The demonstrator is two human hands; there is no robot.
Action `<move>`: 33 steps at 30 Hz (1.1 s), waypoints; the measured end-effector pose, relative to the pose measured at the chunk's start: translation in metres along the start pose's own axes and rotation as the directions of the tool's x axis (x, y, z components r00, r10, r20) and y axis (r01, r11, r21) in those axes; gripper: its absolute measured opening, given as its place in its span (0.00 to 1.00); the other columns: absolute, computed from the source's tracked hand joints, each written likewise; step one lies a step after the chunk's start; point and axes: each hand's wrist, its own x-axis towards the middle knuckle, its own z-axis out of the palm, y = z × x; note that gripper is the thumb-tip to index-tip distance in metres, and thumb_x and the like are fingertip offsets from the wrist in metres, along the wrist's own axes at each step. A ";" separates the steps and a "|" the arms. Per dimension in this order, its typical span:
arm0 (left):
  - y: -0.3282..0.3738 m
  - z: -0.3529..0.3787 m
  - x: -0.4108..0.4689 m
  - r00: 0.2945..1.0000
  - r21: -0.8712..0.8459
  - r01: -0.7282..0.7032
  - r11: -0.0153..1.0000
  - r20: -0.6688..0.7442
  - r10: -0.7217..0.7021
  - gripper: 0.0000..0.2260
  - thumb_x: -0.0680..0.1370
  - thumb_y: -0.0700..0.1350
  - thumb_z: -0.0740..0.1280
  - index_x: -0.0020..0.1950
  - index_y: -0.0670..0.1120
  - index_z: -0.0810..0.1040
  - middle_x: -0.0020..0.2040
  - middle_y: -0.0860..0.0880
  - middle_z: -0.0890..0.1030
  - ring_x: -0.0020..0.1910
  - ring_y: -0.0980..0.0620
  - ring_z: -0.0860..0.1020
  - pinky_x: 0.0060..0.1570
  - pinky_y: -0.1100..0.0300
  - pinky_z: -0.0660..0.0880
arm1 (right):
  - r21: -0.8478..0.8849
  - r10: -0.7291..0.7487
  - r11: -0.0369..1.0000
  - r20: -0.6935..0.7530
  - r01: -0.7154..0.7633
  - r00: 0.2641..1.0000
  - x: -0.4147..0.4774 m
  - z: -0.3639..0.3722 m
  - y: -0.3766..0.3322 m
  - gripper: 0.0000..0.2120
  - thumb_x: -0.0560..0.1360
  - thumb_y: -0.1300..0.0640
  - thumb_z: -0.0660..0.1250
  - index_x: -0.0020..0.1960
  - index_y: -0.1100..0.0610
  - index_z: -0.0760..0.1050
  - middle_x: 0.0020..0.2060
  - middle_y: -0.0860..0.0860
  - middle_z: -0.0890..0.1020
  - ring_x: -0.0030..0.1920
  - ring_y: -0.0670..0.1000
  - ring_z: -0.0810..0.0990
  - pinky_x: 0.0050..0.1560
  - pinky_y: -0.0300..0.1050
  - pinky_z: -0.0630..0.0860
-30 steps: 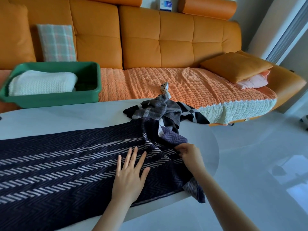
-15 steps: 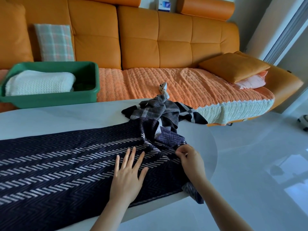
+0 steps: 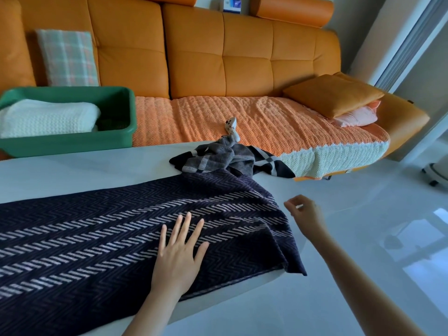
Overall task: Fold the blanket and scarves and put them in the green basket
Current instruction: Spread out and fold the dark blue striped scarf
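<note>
Change: bunched end of the dark herringbone scarf (image 3: 121, 238) is now flat.
Hands: I see the left hand (image 3: 178, 257) pressing it, splayed; the right hand (image 3: 304, 212) off it, loosely curled, empty.
Meaning: ready for folding, I judge.

Woven matt cloth — the dark scarf (image 3: 97, 238); glossy smooth white table (image 3: 72, 173); green basket (image 3: 72, 144) — smooth plastic.
</note>
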 end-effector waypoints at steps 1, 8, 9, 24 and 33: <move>0.000 0.000 0.000 1.000 0.000 0.001 1.000 0.003 -0.001 0.25 0.79 0.62 0.44 0.74 0.54 0.60 0.74 0.48 0.62 0.73 0.49 0.59 0.68 0.47 0.51 | 0.020 0.015 1.000 0.014 -0.015 1.000 -0.010 -0.001 0.006 0.07 0.75 0.55 0.68 0.45 0.59 0.79 0.39 0.50 0.80 0.40 0.52 0.78 0.42 0.43 0.69; 0.000 0.000 0.000 1.000 -0.011 -0.004 1.000 -0.002 0.004 0.26 0.79 0.62 0.43 0.74 0.55 0.60 0.74 0.48 0.60 0.73 0.49 0.58 0.69 0.47 0.49 | 0.076 0.150 0.986 -0.021 -0.148 0.988 -0.089 0.000 0.056 0.09 0.67 0.53 0.76 0.38 0.54 0.77 0.33 0.49 0.81 0.32 0.50 0.78 0.36 0.45 0.73; 0.000 0.000 0.001 1.000 -0.008 -0.004 1.000 0.002 0.004 0.26 0.79 0.63 0.43 0.74 0.55 0.59 0.75 0.48 0.60 0.74 0.49 0.57 0.69 0.47 0.48 | 0.117 0.166 0.979 -0.012 -0.164 0.986 -0.093 0.002 0.057 0.08 0.68 0.56 0.75 0.37 0.57 0.77 0.31 0.51 0.81 0.28 0.49 0.78 0.33 0.44 0.74; -0.001 -0.002 0.002 0.999 0.000 -0.003 1.000 0.036 0.003 0.28 0.78 0.64 0.42 0.73 0.53 0.61 0.74 0.48 0.61 0.73 0.49 0.60 0.68 0.46 0.50 | 0.312 0.332 0.882 0.123 -0.354 0.935 -0.054 -0.027 0.049 0.13 0.74 0.52 0.69 0.48 0.62 0.71 0.36 0.58 0.80 0.35 0.54 0.79 0.32 0.47 0.77; -0.001 -0.006 0.001 0.996 -0.001 -0.017 1.000 0.082 0.017 0.28 0.78 0.64 0.42 0.73 0.54 0.61 0.74 0.47 0.62 0.73 0.48 0.60 0.68 0.47 0.47 | 0.427 0.339 0.794 0.278 -0.432 0.899 -0.069 -0.022 0.065 0.10 0.70 0.71 0.70 0.49 0.66 0.72 0.34 0.59 0.75 0.30 0.52 0.79 0.28 0.41 0.79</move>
